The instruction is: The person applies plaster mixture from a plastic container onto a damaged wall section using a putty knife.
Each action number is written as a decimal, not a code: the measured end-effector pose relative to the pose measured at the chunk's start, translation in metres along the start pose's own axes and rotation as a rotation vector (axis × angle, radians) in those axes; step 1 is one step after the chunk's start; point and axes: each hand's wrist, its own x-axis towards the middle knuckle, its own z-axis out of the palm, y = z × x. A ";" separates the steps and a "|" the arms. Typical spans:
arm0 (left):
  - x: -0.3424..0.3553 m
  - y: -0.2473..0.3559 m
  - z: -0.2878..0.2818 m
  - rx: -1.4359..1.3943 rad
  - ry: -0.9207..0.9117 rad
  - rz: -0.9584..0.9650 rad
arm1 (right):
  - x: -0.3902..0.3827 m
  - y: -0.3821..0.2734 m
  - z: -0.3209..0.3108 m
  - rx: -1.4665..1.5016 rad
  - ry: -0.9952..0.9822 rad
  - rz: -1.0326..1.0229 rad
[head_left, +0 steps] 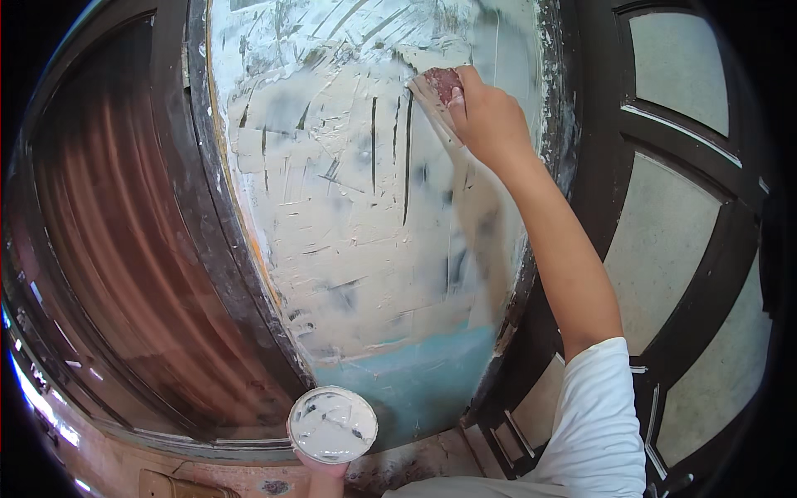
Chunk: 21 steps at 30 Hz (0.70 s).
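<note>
My right hand [496,124] is closed around a putty knife [435,109] with a reddish, smeared grip. Its wide blade lies against the upper right of a tall wall panel [332,216]. Off-white putty covers much of that panel in rough strokes, with dark streaks and grey patches showing through; a blue-green strip is visible at the bottom. From below, my left hand [325,466] grips a round tub [374,433] at the lower middle. White putty [332,427] with a few dark specks fills it. Most of the left fingers are hidden under the tub.
On the left stands a dark-framed glass pane with a brown curtain [133,207] behind it. A dark wooden door or shutter [602,108] with pale panels is on the right. Dark, putty-spattered posts [241,224] border the panel. A brown object [178,485] sits at the lower left.
</note>
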 end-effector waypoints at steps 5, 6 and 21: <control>-0.001 0.004 -0.007 0.011 -0.002 -0.006 | -0.002 0.008 -0.011 0.020 0.094 -0.022; -0.002 0.005 -0.008 0.017 -0.026 -0.002 | -0.003 0.009 -0.015 0.066 0.128 -0.009; 0.023 0.019 0.036 -0.055 -0.180 0.017 | -0.253 -0.071 0.007 0.537 -0.691 -0.126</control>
